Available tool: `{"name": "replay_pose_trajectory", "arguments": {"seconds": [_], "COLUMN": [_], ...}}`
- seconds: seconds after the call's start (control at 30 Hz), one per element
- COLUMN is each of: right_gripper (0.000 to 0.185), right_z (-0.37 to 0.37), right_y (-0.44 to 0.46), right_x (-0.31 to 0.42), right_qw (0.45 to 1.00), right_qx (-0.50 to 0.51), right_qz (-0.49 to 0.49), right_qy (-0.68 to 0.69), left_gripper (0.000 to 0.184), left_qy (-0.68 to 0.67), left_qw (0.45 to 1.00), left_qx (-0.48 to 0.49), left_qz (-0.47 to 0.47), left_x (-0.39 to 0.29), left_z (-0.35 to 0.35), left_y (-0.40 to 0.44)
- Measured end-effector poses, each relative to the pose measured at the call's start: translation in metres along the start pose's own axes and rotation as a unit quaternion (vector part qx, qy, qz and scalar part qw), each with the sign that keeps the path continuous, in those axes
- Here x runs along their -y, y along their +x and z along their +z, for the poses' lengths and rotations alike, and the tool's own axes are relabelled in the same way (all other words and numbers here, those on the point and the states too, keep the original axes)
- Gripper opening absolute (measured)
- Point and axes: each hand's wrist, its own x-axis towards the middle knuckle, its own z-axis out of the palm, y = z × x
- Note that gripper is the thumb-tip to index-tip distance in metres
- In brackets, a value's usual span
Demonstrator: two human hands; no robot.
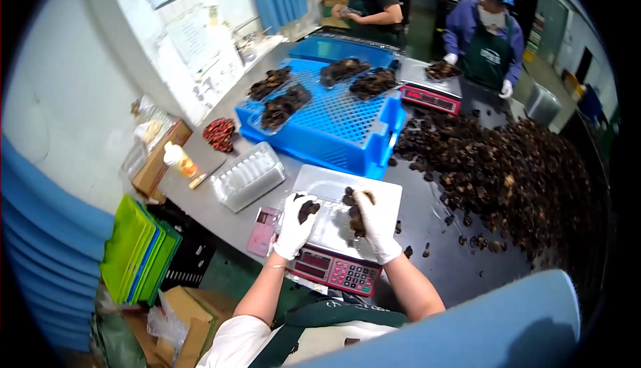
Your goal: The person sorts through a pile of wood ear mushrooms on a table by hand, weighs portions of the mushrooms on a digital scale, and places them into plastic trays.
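Note:
My left hand (294,224), in a white glove, is closed around a few dark brown mushrooms (308,210). On the right, my gloved right hand (377,224) grips more dark mushrooms (356,218) with its fingers curled. Both hands are above a transparent plastic box (327,224) on the silver pan (386,198) of a weighing scale. The scale's red front (334,271), with a display and keypad, faces me. How many pieces each hand holds is hidden by the fingers.
A blue crate (307,151) bears several filled boxes (284,106). Stacked empty boxes (248,175) and a bottle (179,159) stand left. A large mushroom pile (514,181) covers the table's right. Two people (491,41) work beyond, one beside a second scale (431,97).

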Motion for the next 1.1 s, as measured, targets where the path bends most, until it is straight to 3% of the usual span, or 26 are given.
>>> {"name": "replay_pose_trajectory", "arguments": {"seconds": [0.03,0.07,0.1,0.13,0.17,0.23,0.3,0.4,0.47,0.53,0.67,0.73,0.83,0.93,1.03,1.1], "right_gripper": [0.021,0.019,0.020,0.023,0.032,0.043,0.049,0.039,0.027,0.026,0.021,0.020,0.024,0.021,0.019,0.019], "right_z": [0.022,0.025,0.028,0.028,0.027,0.028,0.014,-0.028,-0.054,-0.106,-0.177,-0.176,-0.158,-0.143,-0.130,-0.131], "right_y": [-0.010,0.011,0.018,0.022,0.024,0.022,0.024,0.022,-0.002,-0.007,-0.047,-0.070,-0.092,-0.091,-0.088,-0.089], "right_x": [0.022,-0.026,-0.038,-0.043,-0.048,-0.034,-0.026,-0.014,0.015,-0.016,-0.075,-0.090,-0.106,-0.100,-0.079,-0.072], "right_qw": [0.989,0.957,0.866,0.729,0.694,0.741,0.806,0.919,0.955,0.945,0.833,0.809,0.804,0.838,0.839,0.837], "right_qx": [0.034,0.056,0.087,0.110,0.131,0.145,0.168,0.157,0.061,-0.073,-0.203,-0.162,-0.159,-0.169,-0.149,-0.152], "right_qz": [0.007,-0.161,-0.242,-0.314,-0.274,-0.248,-0.217,-0.178,-0.116,-0.128,-0.174,-0.186,-0.185,-0.201,-0.242,-0.252], "right_qy": [-0.143,-0.234,-0.428,-0.598,-0.652,-0.608,-0.524,-0.315,-0.267,-0.291,-0.484,-0.533,-0.542,-0.479,-0.465,-0.462], "left_gripper": [0.047,0.052,0.059,0.064,0.065,0.067,0.054,0.040,0.035,0.032,0.029,0.025,0.025,0.043,0.050,0.039], "left_qy": [0.019,0.036,0.099,0.140,0.078,-0.019,-0.068,-0.178,-0.126,-0.148,-0.090,-0.057,0.053,0.108,0.230,0.153], "left_qw": [0.999,0.998,0.993,0.987,0.995,0.998,0.994,0.969,0.979,0.971,0.983,0.986,0.998,0.979,0.943,0.970], "left_qx": [0.026,0.052,0.069,0.077,0.058,0.051,0.005,-0.060,-0.125,-0.141,-0.098,-0.119,-0.028,0.109,0.194,0.130], "left_qz": [-0.016,-0.029,-0.008,-0.011,-0.007,-0.043,-0.089,-0.164,-0.105,-0.124,-0.126,-0.103,-0.018,0.131,0.145,0.135], "left_x": [0.009,0.017,0.039,0.042,0.044,0.040,0.035,0.026,0.026,0.037,0.024,0.026,-0.002,-0.038,-0.030,-0.023], "left_z": [-0.002,0.001,0.010,0.015,0.022,0.030,0.039,0.036,0.025,0.016,-0.016,-0.016,-0.012,0.004,0.032,0.032], "left_y": [-0.001,-0.001,-0.010,-0.014,-0.016,-0.015,-0.015,-0.008,-0.009,-0.013,-0.010,-0.011,-0.006,0.008,0.005,0.007]}}
